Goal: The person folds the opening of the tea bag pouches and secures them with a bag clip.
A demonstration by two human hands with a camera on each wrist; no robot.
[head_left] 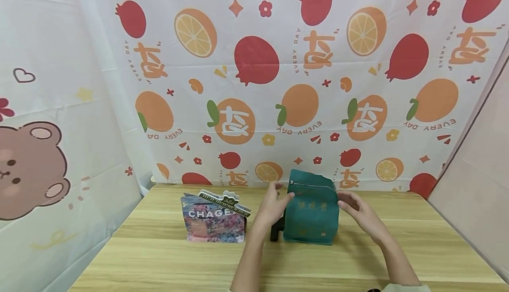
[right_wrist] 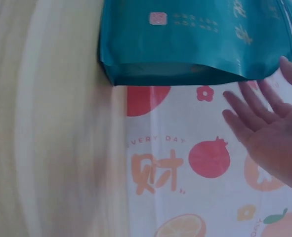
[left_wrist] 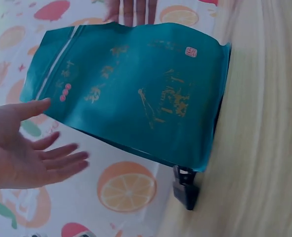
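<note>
A teal stand-up pouch [head_left: 311, 212] with gold characters and a zip line near its top stands upright on the table. At its left side is my left hand [head_left: 275, 204], fingers spread and loose, the thumb close to the pouch's upper edge. My right hand [head_left: 359, 212] is at the opposite side, its fingertips right by the pouch's upper edge. Both palms face the pouch; in the left wrist view the left hand [left_wrist: 32, 145] has straight fingers, as does the right hand [right_wrist: 269, 116] in the right wrist view. A small black object [left_wrist: 186, 190] sits beside the pouch's lower left corner.
Left of the pouch stands a colourful bag marked CHAGE [head_left: 214, 223], with a long white and dark sealing clip [head_left: 224, 202] slanted across its top. The wooden table [head_left: 171, 265] ends at a fruit-print cloth [head_left: 254, 106] behind; another cloth [head_left: 91, 150] hangs at the left.
</note>
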